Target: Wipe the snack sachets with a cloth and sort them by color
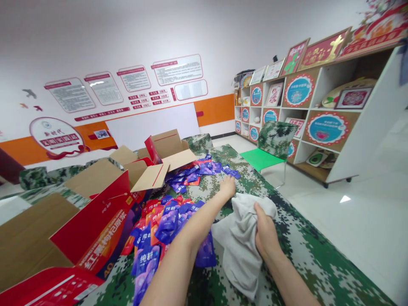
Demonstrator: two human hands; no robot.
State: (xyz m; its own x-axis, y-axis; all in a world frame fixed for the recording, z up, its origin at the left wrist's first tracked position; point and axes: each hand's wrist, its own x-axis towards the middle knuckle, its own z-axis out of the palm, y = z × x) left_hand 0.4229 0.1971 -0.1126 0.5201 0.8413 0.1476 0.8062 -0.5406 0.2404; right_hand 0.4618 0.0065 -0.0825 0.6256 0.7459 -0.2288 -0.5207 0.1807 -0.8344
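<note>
My left hand [227, 187] is stretched forward over the table, its fingers curled at the near edge of a purple pouch [231, 171]. The fingertips are partly hidden behind the hand, but they seem closed on that pouch. In my right hand [265, 229] is a light grey cloth bag [240, 242], gripped near its upper right side and hanging in folds onto the table. To the left of my left forearm lies a heap of purple and red pouches [167, 223]. Farther back spreads a second pile of mostly purple pouches [191, 173].
Opened red cardboard boxes [98, 225] with raised flaps stand along the left. A camouflage cloth covers the table [306, 250]. Beyond its right edge are a chair with a green seat [263, 159] and a white shelf unit [347, 140] of framed pictures.
</note>
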